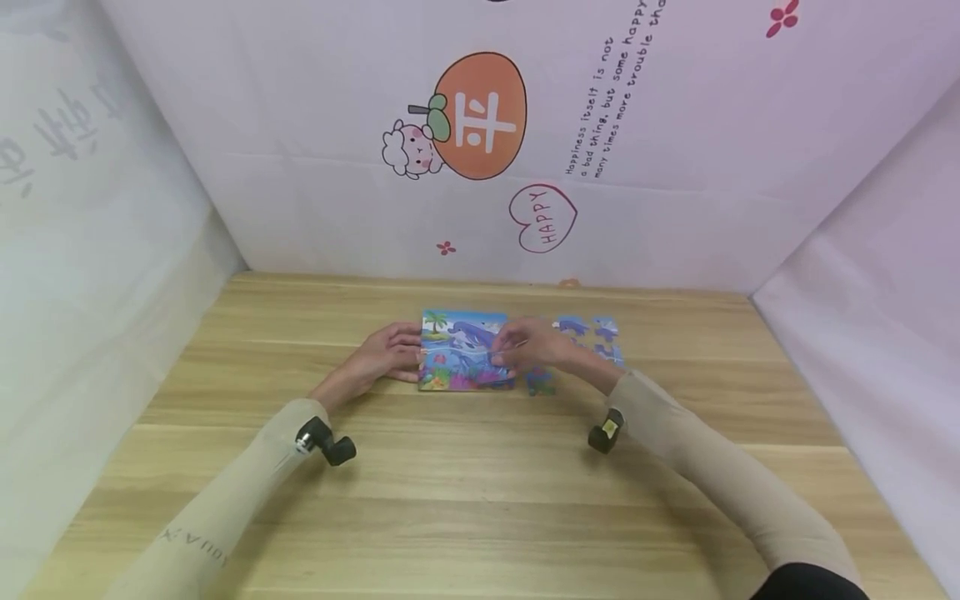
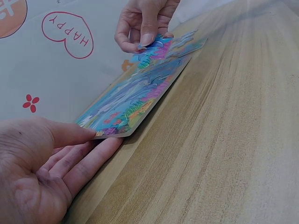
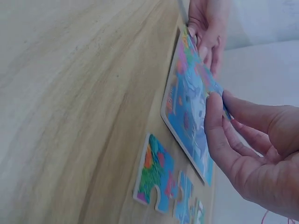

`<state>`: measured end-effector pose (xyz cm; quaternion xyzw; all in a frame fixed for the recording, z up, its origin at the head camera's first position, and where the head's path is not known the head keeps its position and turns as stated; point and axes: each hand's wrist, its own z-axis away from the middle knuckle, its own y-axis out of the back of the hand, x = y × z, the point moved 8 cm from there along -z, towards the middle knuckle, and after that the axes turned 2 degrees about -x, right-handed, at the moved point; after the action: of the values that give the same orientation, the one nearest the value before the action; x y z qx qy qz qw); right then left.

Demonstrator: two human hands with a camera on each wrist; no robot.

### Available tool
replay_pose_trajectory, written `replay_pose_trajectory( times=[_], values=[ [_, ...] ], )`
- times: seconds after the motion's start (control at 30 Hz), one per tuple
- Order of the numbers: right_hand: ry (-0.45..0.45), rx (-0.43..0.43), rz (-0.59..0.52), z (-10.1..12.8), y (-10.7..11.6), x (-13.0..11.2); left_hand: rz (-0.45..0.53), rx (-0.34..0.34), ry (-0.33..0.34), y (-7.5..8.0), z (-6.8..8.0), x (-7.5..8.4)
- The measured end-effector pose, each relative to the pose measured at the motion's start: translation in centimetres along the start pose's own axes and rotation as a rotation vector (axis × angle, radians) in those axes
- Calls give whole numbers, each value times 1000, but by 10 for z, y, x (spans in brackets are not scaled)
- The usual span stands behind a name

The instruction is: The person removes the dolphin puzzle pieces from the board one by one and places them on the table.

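Observation:
A jigsaw puzzle board (image 1: 444, 367) with a printed sea scene of dolphins, a palm tree and coral lies flat near the far side of the table. My left hand (image 1: 384, 354) grips its left edge; in the left wrist view the thumb is on the corner and the fingers are along and under the rim. Over the board's right part, my right hand (image 1: 531, 342) pinches a jigsaw piece (image 3: 211, 83) between thumb and fingers. That piece is tilted above the picture, in blue and coral colours. Its far side is partly hidden by the fingers.
Close to the board's right side lies a loose coral piece (image 1: 540, 382). Several more loose pieces (image 1: 606, 329) with dolphin parts are behind the right wrist. A printed cloth wall (image 1: 337, 217) rises behind the wooden table (image 1: 450, 483), with white side walls.

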<state>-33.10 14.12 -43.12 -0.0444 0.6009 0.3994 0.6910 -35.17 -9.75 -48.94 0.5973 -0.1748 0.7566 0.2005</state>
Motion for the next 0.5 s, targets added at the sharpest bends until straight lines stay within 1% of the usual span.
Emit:
replay_pose_trajectory(
  times=[0.13, 0.3, 0.37, 0.5],
  values=[
    [23, -41, -10, 9, 8, 4, -3, 11, -3, 1, 0, 0],
    [23, -82, 36, 20, 18, 13, -1, 13, 7, 0, 0, -1],
    [11, -83, 48, 23, 22, 17, -1, 12, 7, 0, 1, -1],
    [-3, -68, 39, 30, 31, 23, 4, 17, 11, -1, 0, -2]
  ],
)
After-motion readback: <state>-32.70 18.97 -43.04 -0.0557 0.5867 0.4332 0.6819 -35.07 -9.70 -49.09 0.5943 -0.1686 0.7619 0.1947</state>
